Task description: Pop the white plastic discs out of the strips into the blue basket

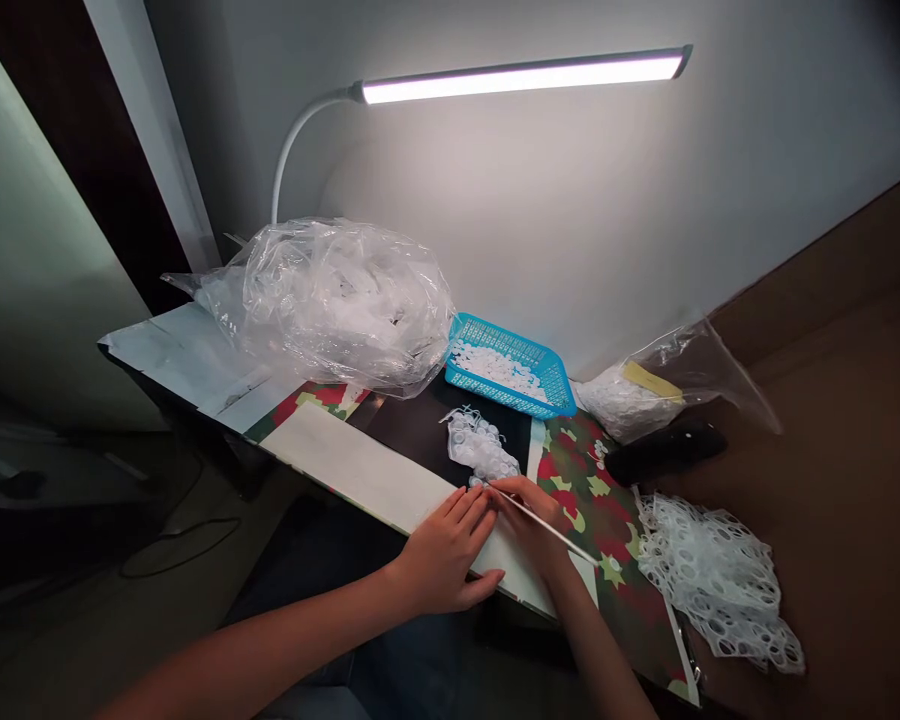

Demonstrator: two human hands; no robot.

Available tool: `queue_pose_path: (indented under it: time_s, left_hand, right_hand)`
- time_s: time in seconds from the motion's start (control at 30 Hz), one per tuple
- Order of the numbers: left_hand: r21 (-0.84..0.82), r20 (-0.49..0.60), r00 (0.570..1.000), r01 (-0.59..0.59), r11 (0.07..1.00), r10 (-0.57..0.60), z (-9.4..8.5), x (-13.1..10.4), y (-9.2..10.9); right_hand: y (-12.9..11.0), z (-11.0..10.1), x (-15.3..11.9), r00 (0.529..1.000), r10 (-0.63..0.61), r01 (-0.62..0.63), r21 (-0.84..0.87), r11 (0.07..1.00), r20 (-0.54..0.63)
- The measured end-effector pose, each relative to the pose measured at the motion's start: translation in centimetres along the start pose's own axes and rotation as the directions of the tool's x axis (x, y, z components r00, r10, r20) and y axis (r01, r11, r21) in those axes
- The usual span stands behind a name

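No text, label, brand, number or sign legible. Yellow slip [652,382] at the clear bag [742,385], right side: any print on it too small to make out; whether it sits inside or on the plastic, cannot tell.

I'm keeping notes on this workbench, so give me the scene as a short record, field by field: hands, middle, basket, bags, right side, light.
Left hand: fingers extended, tips at the near end of the white piece; contact unclear
Right hand: holds a thin white stick
Middle: white piece with round shapes, on a black surface
Basket: blue basket with small white pieces
Bags: large clear bag; smaller bag with yellow slip
Right side: white sheets with round holes
Light: bar lamp, lit
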State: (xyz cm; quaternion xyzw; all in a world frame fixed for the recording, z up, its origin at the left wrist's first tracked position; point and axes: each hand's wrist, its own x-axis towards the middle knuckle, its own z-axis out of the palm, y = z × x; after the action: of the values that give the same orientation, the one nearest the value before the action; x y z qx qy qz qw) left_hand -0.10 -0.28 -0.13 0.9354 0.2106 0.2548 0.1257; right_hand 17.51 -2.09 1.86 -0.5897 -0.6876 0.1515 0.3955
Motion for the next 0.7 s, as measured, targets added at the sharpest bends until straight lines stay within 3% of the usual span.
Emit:
queue_pose_path:
  time_s: [0.7]
  left_hand:
    - [-0.001, -0.012, 1.0, -0.021, 1.0, 0.021, 0.24, 0.05, -0.07]
  right_hand:
    - [0.08, 0.26, 0.56, 1.0, -0.012, 0.01, 0.097, 0.995, 0.021]
